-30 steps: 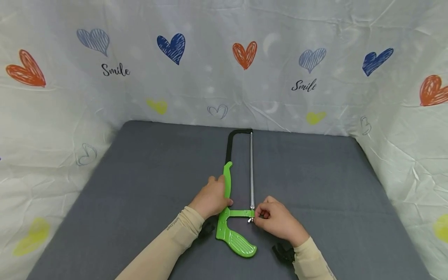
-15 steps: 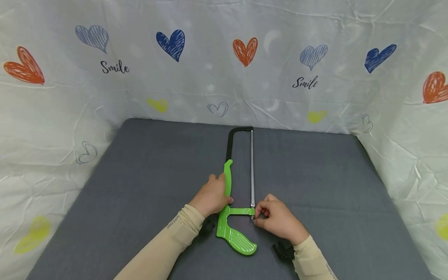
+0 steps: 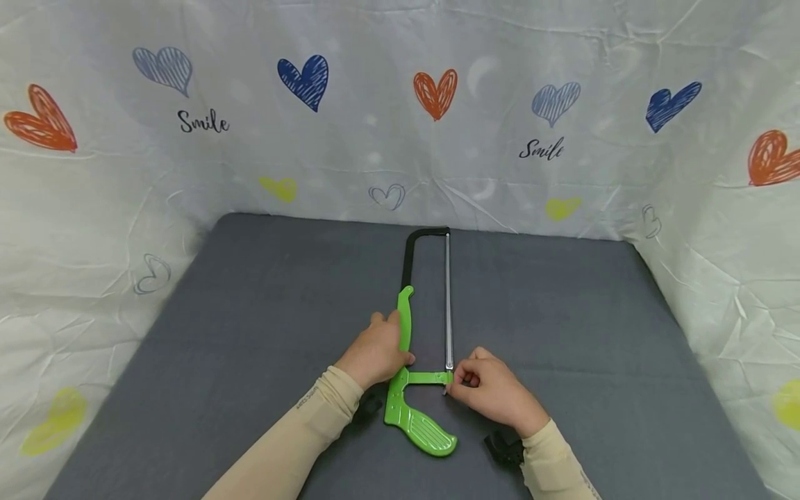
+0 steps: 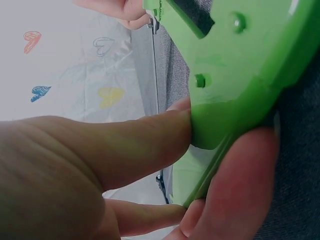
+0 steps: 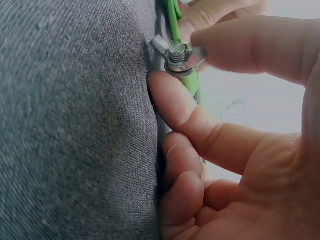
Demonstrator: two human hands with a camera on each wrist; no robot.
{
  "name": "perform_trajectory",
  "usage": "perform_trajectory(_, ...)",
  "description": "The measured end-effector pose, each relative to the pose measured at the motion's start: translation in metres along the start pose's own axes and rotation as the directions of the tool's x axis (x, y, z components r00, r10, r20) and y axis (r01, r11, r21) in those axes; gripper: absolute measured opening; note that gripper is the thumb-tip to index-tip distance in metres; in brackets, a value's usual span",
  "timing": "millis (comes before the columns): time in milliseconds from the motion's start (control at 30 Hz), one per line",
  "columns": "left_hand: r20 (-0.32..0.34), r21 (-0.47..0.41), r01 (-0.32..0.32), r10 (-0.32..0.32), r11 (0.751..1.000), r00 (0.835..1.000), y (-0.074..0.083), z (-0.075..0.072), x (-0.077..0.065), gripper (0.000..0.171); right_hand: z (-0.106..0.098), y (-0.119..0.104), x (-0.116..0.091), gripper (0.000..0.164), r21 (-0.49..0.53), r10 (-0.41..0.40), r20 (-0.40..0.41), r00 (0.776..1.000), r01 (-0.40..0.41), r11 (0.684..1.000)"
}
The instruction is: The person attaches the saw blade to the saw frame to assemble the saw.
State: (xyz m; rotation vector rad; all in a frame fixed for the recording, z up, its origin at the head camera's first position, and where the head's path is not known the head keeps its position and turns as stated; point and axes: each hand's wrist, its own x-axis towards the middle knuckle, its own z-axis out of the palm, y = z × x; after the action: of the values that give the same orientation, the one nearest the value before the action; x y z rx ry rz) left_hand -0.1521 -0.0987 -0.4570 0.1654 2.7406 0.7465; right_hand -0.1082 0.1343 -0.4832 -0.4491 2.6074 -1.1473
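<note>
My left hand [image 3: 373, 353] is clamped on the glossy green side of a long green-and-black hacksaw [image 3: 430, 432], thumb on one face and fingers on the other. The hacksaw sits mid-table, pointing away from me: its bent black bar [image 3: 409, 260] at the far end, its thin silver blade [image 3: 448, 305] running down the right to a short green crossbar [image 3: 428, 378]. Further right, my right hand [image 3: 495, 389] is curled at the small silver wing nut [image 5: 177, 55] by that crossbar, thumb against one wing, forefinger bent below; whether that fingertip actually touches the metal I can't quite tell. I'd say the thumb could slip if I push only on the wing's tip, and a slack left hold could let the whole frame swivel with the nut. Overturning might strain or loosen the blade, depending on direction. As for room, the bar reaches close to the far edge of the grey cloth-covered table [image 3: 281, 312], the white heart-printed curtain [image 3: 350, 153] just beyond, so I have little space forward. Bare cloth spreads widely left, and again right past my knuckles.
</note>
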Motion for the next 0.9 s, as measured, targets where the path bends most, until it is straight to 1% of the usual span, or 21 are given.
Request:
perform_trajectory(67, 0.000, -0.001, -0.003, 0.003, 1.000, 1.000, -0.0006, -0.0001, 0.0003, 0.082, -0.0008, 0.0005, 0.0000, 0.014, -0.014, -0.021, -0.003, 1.000, 0.021, 1.000)
perform_trajectory(167, 0.003, 0.001, -0.003, 0.003, 1.000, 1.000, -0.0009, -0.0001, 0.0008, 0.084, -0.0018, 0.0011, 0.0001, 0.012, -0.032, -0.040, -0.002, 0.999, 0.039, 0.999)
perform_trajectory(500, 0.018, -0.003, 0.015, -0.015, 1.000, 1.000, -0.0004, 0.0002, 0.0000, 0.085, -0.0004, 0.0021, -0.0001, 0.013, -0.055, -0.018, 0.014, 1.000, 0.019, 0.998)
perform_trajectory(633, 0.014, -0.006, 0.005, -0.005, 1.000, 1.000, 0.0000, -0.0002, -0.0007, 0.085, 0.0008, 0.0024, -0.0008, 0.015, -0.075, -0.023, 0.018, 1.000, 0.024, 0.997)
perform_trajectory(733, 0.010, -0.006, -0.004, 0.004, 1.000, 1.000, -0.0002, -0.0005, -0.0007, 0.084, 0.0025, 0.0021, -0.0005, 0.015, -0.067, -0.013, 0.013, 1.000, 0.014, 0.998)
perform_trajectory(800, 0.009, -0.007, -0.006, 0.006, 1.000, 1.000, -0.0005, -0.0005, -0.0007, 0.085, 0.0041, 0.0011, 0.0003, 0.017, -0.046, 0.018, 0.004, 1.000, -0.017, 0.999)
perform_trajectory(900, 0.009, -0.003, -0.009, 0.009, 1.000, 1.000, -0.0012, -0.0004, -0.0007, 0.085, 0.0074, -0.0003, 0.0015, 0.030, -0.021, 0.055, -0.019, 0.998, -0.055, 0.998)
